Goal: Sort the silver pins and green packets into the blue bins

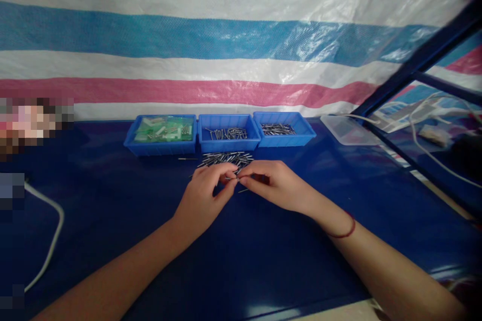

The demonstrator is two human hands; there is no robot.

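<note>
My left hand [205, 188] and my right hand [276, 185] meet at their fingertips over the blue table. Both are closed in a pinch on a small thin metal pin [237, 177], mostly hidden by the fingers. Just behind the fingertips lies a loose pile of metal pins [226, 158], shaped like blind rivets. One single pin [187, 159] rests left of the pile, and another thin pin [243, 190] lies beneath my right fingers.
Three blue bins stand in a row: the left bin [161, 148] holds a green bag with pins, the middle bin [229, 146] and right bin [288, 140] hold loose pins. A clear plastic lid [348, 130] lies right. A white cable [56, 230] and a blurred person are left.
</note>
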